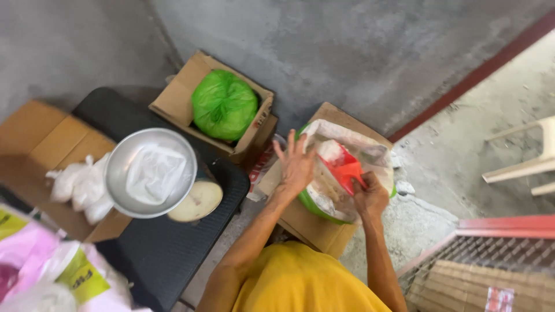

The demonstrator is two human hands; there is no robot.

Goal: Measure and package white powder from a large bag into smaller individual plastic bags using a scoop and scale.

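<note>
1. While right hand (370,196) grips red scoop (347,169) inside the white sack (347,144), left hand (296,164) lies spread flat, released, on the sack's near edge.
2. Sack sits in a green-lined cardboard box (315,228) on the concrete floor (370,52).
3. Step, by my judgement: scooping; next calls for a steady lift.
4. Metal bowl (124,167) on black stool (167,248), left.

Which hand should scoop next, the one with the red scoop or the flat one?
The right hand, probably. It already grips the red scoop, whose blade sits down inside the open sack. The left hand lies flat with spread fingers on the sack's edge, holding nothing, so it suits steadying.
</note>
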